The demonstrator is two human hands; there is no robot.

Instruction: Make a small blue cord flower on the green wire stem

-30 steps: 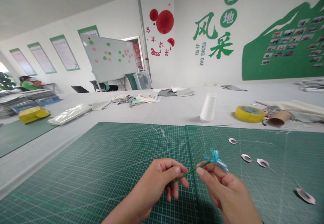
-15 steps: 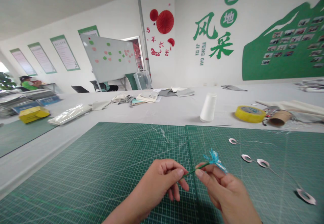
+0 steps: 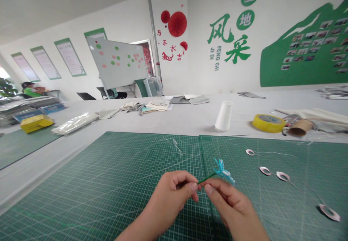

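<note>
A small artificial flower [image 3: 223, 172] with blue, ribbon-like petals and a thin green stem [image 3: 207, 178] is held above the cutting mats. The stem's lower end is pinched between thumb and forefinger of my left hand [image 3: 174, 195]. My right hand [image 3: 231, 201] is closed close beside those fingertips, its thumb and forefinger together at the stem's low end. The petals lean to the right, just above my right forefinger. Where exactly the right fingertips meet the stem is partly hidden.
Two green cutting mats [image 3: 130, 168] lie side by side. Pale oval rings [image 3: 283, 176] with wires rest on the right one. Behind stand a white thread cone [image 3: 224, 116] and yellow tape [image 3: 268, 123]; cloth pieces [image 3: 157, 105] lie farther back. A person [image 3: 32, 89] sits far left.
My right hand has slid left and down along the stem to my left fingertips. The flower has shifted slightly left, and more of its stem shows.
</note>
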